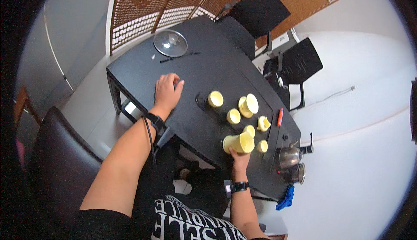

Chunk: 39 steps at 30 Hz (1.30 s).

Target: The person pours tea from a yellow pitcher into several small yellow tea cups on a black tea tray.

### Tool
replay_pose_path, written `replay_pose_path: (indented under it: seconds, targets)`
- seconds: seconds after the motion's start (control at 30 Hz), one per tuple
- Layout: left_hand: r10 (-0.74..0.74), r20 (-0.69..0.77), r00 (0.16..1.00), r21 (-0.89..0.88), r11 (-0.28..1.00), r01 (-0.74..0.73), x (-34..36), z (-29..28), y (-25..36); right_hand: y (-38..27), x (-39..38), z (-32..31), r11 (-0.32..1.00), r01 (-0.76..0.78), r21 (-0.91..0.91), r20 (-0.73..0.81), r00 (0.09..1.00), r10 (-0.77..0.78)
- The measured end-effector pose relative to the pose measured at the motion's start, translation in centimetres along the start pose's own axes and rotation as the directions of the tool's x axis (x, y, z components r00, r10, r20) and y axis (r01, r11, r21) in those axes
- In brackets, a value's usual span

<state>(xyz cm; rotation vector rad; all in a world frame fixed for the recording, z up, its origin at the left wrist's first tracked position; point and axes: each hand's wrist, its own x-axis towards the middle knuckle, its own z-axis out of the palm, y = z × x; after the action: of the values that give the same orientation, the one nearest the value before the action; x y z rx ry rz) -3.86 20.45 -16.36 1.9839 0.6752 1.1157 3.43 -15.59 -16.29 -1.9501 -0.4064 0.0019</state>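
Note:
My right hand (239, 160) is closed around the lower side of a pale yellow pitcher (239, 144), which leans over with its wide mouth to the right. Just beyond it sit small yellow cups, one (249, 130) partly hidden behind the pitcher and another (262, 146) to its right. Farther off are two more cups, one (233, 116) in the middle and one (215, 99) nearer my left hand. A flared yellow bowl (251, 104) stands by a saucer (244, 108). My left hand (168, 91) rests on the black table (204, 62), thumb apart from slightly bent fingers, holding nothing.
A glass lid (170, 43) and thin black sticks (179, 57) lie at the far left. To the right are a yellow spouted piece (263, 123), a red-orange object (280, 117), a steel kettle (290, 157), a steel pot (299, 173) and a blue cloth (285, 198). Black chairs (299, 62) stand beyond.

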Motion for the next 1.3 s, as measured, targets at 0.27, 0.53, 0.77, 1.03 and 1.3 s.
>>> replay_pose_path:
  seconds: [0.27, 0.53, 0.77, 1.03, 1.3]
  targets:
    - [0.054, -0.057, 0.997, 0.044, 0.998, -0.052, 0.3, 0.3, -1.2, -1.5, 0.7, -4.1, 0.974, 0.024, 0.224, -0.166, 0.986, 0.014]
    - [0.033, 0.017, 0.999, 0.050, 0.998, -0.034, 0.2, 0.1, -1.1, -2.1, 0.5, -12.6, 0.989, 0.067, 0.129, -0.377, 0.926, -0.013]
    - [0.055, 0.032, 0.998, 0.074, 0.996, -0.057, 0.2, 0.2, -1.1, -1.3, 0.9, -17.9, 0.992, 0.071, -0.101, -0.460, 0.881, -0.109]
    - [0.072, 0.066, 0.995, 0.099, 0.992, -0.079, 0.1, 0.1, -1.0, -1.1, 0.9, -18.7, 0.968, -0.064, -0.241, -0.485, 0.872, -0.063]
    - [0.078, 0.053, 0.996, 0.107, 0.991, -0.084, 0.2, -0.4, -0.7, -1.3, 1.3, -18.2, 0.937, -0.083, -0.338, -0.462, 0.883, -0.088]
